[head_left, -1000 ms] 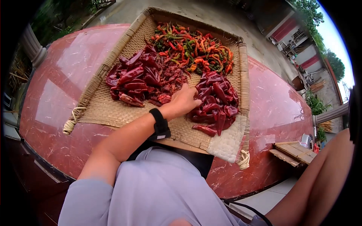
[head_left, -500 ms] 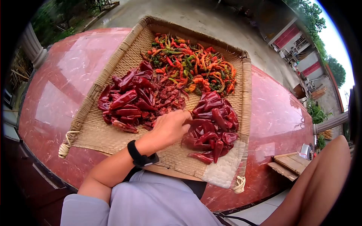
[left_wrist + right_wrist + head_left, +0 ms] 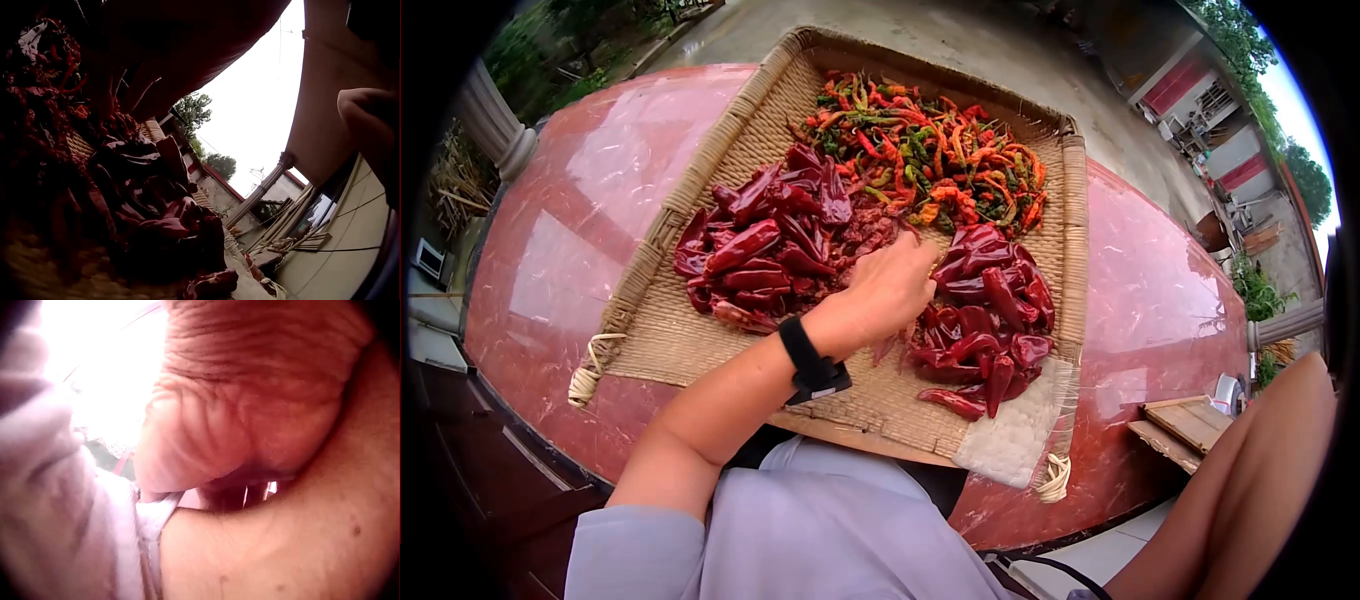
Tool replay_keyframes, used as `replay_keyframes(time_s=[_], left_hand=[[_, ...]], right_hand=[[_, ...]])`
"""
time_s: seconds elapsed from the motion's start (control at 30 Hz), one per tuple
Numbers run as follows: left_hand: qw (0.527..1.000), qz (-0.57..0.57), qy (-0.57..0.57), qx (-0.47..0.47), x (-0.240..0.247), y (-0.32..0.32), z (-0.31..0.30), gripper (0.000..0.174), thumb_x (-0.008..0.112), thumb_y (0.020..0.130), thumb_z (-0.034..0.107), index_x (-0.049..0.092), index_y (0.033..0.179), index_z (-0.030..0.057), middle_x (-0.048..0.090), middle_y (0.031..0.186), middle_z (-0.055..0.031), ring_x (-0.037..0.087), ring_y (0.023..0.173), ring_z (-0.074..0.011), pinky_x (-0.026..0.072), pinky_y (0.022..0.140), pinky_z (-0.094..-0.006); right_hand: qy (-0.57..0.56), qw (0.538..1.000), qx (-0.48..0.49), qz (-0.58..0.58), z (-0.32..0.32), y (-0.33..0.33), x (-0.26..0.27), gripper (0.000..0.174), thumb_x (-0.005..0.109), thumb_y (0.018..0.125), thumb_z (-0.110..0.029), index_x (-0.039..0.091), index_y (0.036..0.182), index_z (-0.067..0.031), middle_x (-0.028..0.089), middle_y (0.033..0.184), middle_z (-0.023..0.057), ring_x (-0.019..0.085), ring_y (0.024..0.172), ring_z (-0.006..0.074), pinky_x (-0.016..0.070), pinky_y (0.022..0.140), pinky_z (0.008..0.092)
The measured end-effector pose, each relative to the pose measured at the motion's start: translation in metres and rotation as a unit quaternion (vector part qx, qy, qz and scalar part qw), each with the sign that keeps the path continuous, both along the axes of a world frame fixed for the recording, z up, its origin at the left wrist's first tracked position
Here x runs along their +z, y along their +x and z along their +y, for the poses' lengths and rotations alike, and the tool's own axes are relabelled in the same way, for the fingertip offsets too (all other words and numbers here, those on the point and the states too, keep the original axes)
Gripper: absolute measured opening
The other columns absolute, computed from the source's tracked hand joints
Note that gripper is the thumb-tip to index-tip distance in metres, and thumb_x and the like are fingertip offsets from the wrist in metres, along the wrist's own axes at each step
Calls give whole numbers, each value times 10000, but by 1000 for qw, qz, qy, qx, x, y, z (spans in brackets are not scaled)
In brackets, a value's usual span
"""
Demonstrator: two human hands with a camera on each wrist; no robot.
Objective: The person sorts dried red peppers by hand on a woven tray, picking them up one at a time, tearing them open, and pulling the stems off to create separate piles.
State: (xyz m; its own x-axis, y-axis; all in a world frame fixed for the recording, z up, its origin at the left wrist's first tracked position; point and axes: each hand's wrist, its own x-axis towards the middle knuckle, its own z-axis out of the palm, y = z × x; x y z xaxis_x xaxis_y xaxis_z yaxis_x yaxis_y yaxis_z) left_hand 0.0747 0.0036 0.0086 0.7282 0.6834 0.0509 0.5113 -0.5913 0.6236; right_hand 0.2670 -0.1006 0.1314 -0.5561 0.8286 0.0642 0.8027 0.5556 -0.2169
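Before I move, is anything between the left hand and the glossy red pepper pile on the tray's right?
Nothing visible in the head view: the left hand is right by the left edge of that pepper pile. What lies under the hand is hidden.

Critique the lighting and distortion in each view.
Head view: wide-angle distortion bows the outline of the red stone, whose polished surface carries pale glare, and the corners go black. Left wrist view: the peppers sink into deep shadow against a blown-out sky. Right wrist view: the area beside the right hand is burnt out to white.
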Motion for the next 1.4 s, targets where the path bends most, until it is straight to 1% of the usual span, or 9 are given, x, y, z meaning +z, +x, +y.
replay_keyframes(time_s=[0.33,0.67,0.77,0.8,0.87,0.97,1.07,1.23,1.4], left_hand=[[998,-55,-25,-21,-25,30,7,175,592,791,105,586,893,-37,633,928,-258,602,905,-469,472,772,-535],[973,9,143,179,33,-64,52,216,627,806,144,593,970,7,598,944,-172,601,888,-372,475,765,-469],[947,-7,178,268,35,-71,51,237,611,818,112,586,1038,25,576,1008,-162,594,925,-371,475,803,-465],[965,-19,151,214,35,-71,48,267,606,822,105,578,1079,37,570,1022,-162,592,938,-371,475,815,-465],[988,-45,96,108,33,-61,38,335,597,829,93,562,1161,62,556,1051,-163,587,965,-371,475,841,-463],[997,7,55,-60,10,-26,28,447,618,839,132,516,1273,101,569,1066,-174,586,1017,-370,479,850,-467],[993,29,53,-97,-6,14,15,500,646,840,187,493,1309,106,580,1108,-184,607,991,-384,491,816,-483],[993,-76,54,-77,-30,41,18,175,584,862,152,571,949,1,642,880,-224,615,875,-429,476,724,-514],[996,-77,42,15,3,14,15,216,489,932,199,579,926,3,652,835,-211,626,814,-421,480,707,-503]], right_hand=[[-47,881,460,96,-107,-83,113,218,419,888,-91,628,917,-38,611,904,110,614,811,258,508,723,408],[-68,756,640,114,-112,-120,132,228,405,898,-69,629,917,-32,611,911,114,617,809,258,517,718,399],[-76,722,657,203,-100,-120,124,231,401,902,-62,630,917,-31,611,913,116,619,808,258,520,717,397],[-81,701,658,261,-93,-116,117,232,400,903,-60,630,917,-30,611,913,116,619,808,258,521,716,396],[-93,658,614,426,-81,-109,93,235,397,905,-55,630,917,-29,611,915,117,620,808,258,523,715,394],[-64,648,299,698,-65,-98,32,141,576,882,-144,638,774,-78,635,725,49,626,639,189,515,675,360],[-30,678,124,724,-41,-82,-25,271,510,994,-355,565,970,-90,562,796,41,525,684,176,429,720,396],[-69,590,-15,804,-43,-76,-59,176,509,1006,-207,580,1009,-46,574,799,47,542,706,165,448,703,333],[93,710,-407,568,-30,-66,-78,125,601,957,-116,641,1020,-16,641,884,23,577,797,85,481,711,239]])
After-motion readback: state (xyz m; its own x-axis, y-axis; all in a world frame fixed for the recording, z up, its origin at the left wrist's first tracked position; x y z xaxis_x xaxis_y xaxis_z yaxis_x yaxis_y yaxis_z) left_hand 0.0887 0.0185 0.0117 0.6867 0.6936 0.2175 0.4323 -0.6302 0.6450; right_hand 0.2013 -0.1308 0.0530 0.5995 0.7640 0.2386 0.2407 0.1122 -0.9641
